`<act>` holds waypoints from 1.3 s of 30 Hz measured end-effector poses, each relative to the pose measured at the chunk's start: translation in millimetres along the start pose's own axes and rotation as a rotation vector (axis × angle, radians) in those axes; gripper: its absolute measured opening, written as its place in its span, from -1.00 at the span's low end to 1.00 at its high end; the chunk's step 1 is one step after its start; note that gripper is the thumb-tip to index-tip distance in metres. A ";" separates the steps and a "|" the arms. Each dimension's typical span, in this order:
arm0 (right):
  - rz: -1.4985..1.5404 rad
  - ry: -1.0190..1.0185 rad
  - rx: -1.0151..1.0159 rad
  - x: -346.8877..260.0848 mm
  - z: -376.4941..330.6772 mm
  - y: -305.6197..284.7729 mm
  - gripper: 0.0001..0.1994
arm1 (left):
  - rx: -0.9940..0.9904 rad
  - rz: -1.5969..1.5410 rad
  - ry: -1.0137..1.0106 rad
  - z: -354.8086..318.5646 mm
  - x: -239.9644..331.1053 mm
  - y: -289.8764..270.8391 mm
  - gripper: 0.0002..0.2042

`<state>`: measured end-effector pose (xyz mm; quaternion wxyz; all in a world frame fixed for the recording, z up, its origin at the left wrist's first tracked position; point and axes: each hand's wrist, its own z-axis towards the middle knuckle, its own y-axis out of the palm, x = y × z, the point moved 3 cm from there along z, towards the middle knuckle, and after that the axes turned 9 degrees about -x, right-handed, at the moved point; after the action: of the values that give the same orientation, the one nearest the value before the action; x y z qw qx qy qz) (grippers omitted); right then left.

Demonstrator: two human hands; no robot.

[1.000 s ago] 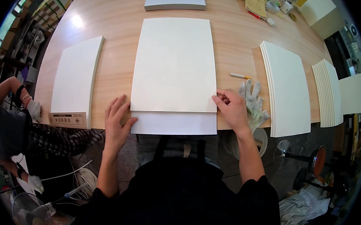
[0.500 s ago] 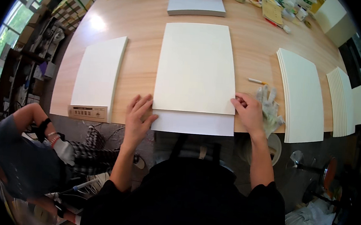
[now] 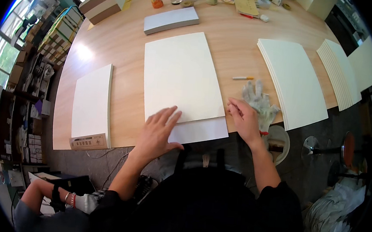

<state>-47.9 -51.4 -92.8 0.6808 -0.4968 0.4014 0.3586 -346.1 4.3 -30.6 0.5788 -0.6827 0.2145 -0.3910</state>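
A large cream board or sheet (image 3: 180,77) lies in front of me, with a white sheet (image 3: 202,131) showing beneath its near edge. My left hand (image 3: 156,133) is open, fingers spread over the cream board's near left corner. Whether its fingertips press on the board I cannot tell. Just off the board's right side, my right hand (image 3: 242,120) is closed with curled fingers, and whatever it may hold is hidden. Beside that hand lies a grey-white work glove (image 3: 259,104). A thin white stick with an orange end (image 3: 242,78) rests just beyond the glove.
Stacked cream boards (image 3: 294,82) stand to the right, with another stack (image 3: 338,72) farther out. At left, a pile (image 3: 92,101) carries a brown strip (image 3: 88,141). A grey-white stack (image 3: 172,20) lies beyond the board. A person's arm (image 3: 44,192) shows lower left; a bucket (image 3: 284,138) stands below the table.
The view has turned, tilting the scene. My left hand has moved from beside the board's edge onto its near corner. My right hand has come away from the right edge.
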 end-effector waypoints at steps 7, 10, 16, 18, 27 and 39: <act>-0.053 -0.012 -0.258 -32.7 -38.5 -22.2 -0.36 | -0.080 -0.111 0.055 0.1 -25.7 8.2 -0.09; -0.232 -0.044 -0.343 -46.9 -35.7 -9.4 -0.18 | -0.063 -0.144 0.029 -6.0 -19.2 -3.4 -0.23; -0.232 -0.123 -0.345 -20.7 12.8 14.1 -0.60 | -0.035 -0.464 -0.141 -16.5 -77.6 -3.8 -0.58; -0.002 -0.078 -0.299 -12.3 31.7 24.6 -0.75 | 0.002 -0.451 -0.128 -2.7 -97.5 1.1 -0.71; -0.344 -0.061 -0.130 -24.2 42.1 39.3 -0.70 | -0.002 -0.530 -0.389 25.7 -89.5 12.7 -0.67; -0.237 -0.033 -0.231 -21.1 51.5 17.5 -0.80 | -0.267 0.644 0.292 108.5 -42.1 9.0 0.03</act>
<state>-62.6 0.7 -71.0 0.6633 -0.6095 0.2849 0.3277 -285.2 101.0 -53.9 0.5413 -0.5867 0.5474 -0.2512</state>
